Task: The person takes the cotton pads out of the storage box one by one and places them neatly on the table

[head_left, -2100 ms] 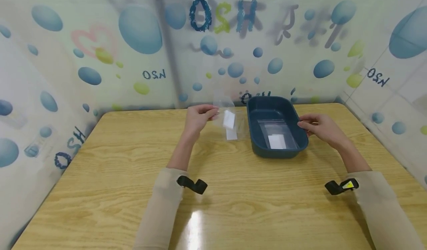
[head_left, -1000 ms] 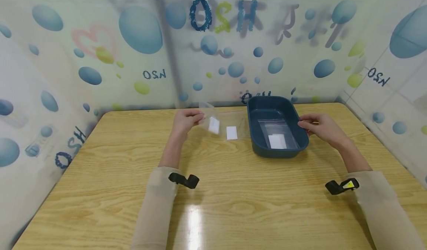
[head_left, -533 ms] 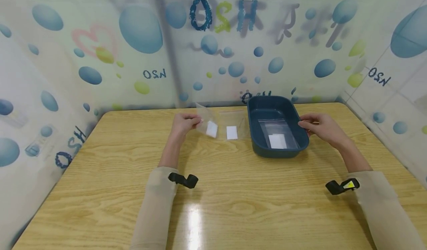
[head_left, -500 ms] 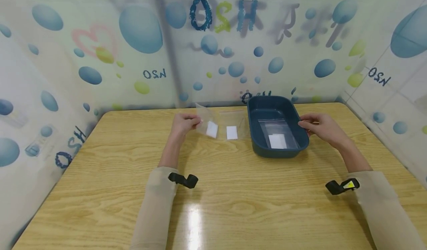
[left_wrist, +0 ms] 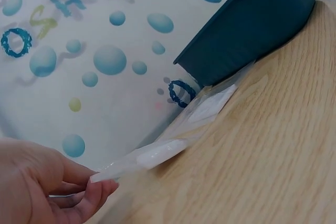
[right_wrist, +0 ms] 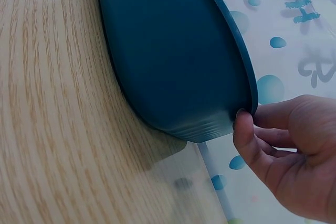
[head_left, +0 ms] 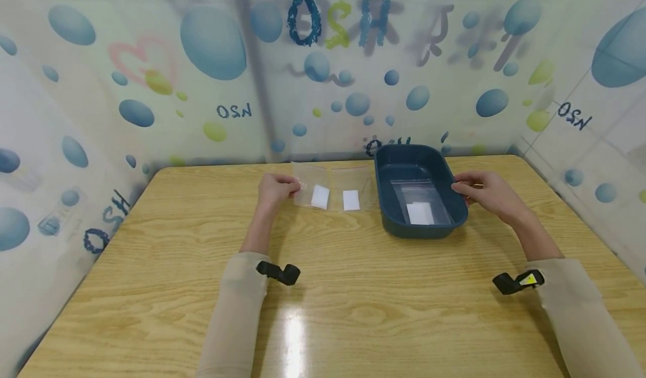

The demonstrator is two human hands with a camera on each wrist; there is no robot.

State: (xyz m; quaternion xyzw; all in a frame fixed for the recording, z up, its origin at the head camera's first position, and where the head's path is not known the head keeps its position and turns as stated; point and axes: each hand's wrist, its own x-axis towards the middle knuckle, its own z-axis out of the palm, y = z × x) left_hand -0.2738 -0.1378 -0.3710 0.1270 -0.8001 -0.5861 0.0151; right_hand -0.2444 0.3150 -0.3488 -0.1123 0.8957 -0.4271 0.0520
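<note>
Currently my left hand [head_left: 275, 188] pinches a clear rectangular plastic bag [head_left: 310, 179], my right hand [head_left: 487, 192] a dark-blue oblong tub [head_left: 423, 231].

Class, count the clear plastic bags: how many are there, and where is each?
3 can be made out: the left bag, pinched by the left hand; the middle bag, on the table beside the blue bin; the right bag, inside the bin, where more may be hidden.

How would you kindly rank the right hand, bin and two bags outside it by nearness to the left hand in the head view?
1. Left bag: pinched by the left hand.
2. Right bag: beside that one.
3. Blue bin: right of both bags.
4. Right hand: at the bin's right side.
</note>
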